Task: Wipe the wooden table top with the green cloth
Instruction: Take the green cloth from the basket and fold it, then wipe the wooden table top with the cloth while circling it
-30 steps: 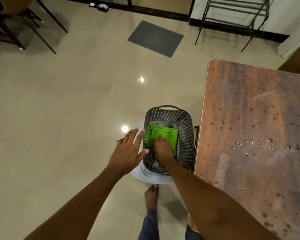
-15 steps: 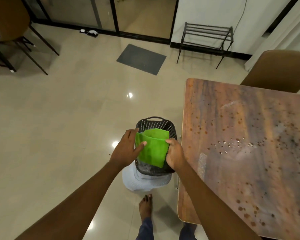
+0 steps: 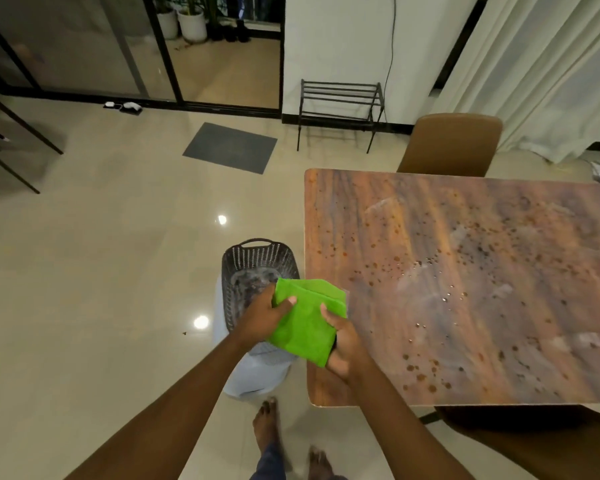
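Observation:
A folded green cloth (image 3: pixel 307 320) hangs in the air just off the table's left edge, held by both hands. My left hand (image 3: pixel 262 315) pinches its upper left corner with thumb on top. My right hand (image 3: pixel 343 344) grips its right side from below. The wooden table top (image 3: pixel 465 289) fills the right half of the view, speckled with dark spots and small water drops near its middle. The cloth's right corner overlaps the table's left edge.
A dark perforated basket (image 3: pixel 257 268) sits on a white stool (image 3: pixel 253 375) directly left of the table. A brown chair (image 3: pixel 454 143) stands at the table's far side, another dark chair back (image 3: pixel 534 441) at its near side. My bare feet (image 3: pixel 267 427) are on the tiled floor.
The cloth came out of the basket, first gripped by the right hand, then taken in both hands and carried right and up toward the table's edge. The view tilted upward.

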